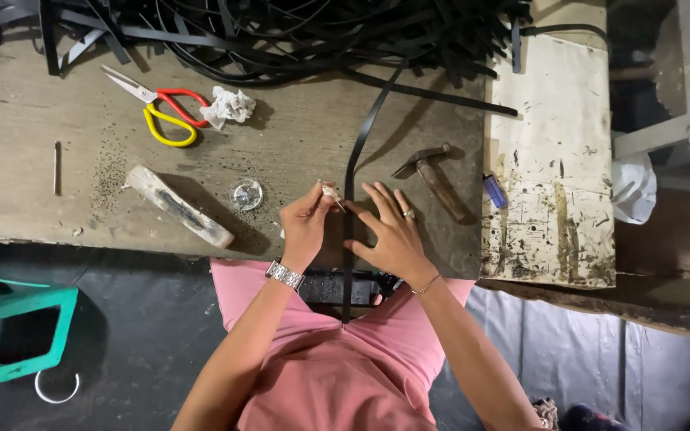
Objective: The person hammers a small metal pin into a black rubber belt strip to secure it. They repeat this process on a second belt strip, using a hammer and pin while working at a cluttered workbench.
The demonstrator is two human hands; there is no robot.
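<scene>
A long black strip (350, 199) runs almost straight away from the person, its long axis going from the lap, over the near edge of the table (33, 175), and up into the tangled heap of black strips (281, 32) at the far side; it leans slightly to the right as it climbs. The right hand (393, 231) lies flat and open on the table with fingers spread, pressing against the strip's right edge, seemingly to keep it from sliding or twisting. The left hand (307, 223) is closed in a pinch around a small pale tool (331, 192), whose tip meets the strip's left edge just beside the right hand's fingertips; what kind of tool it is cannot be told. Holding the strip taut and flat between both hands would give the tool a steady surface. Within easy reach lie a hammer (433, 179) to the right, a blue lighter (494, 191) near a stained white board (553, 160), red-and-yellow scissors (161, 108) beside a crumpled rag (229, 105), a wooden block (179, 206), and a small round clear lid (247, 194).
</scene>
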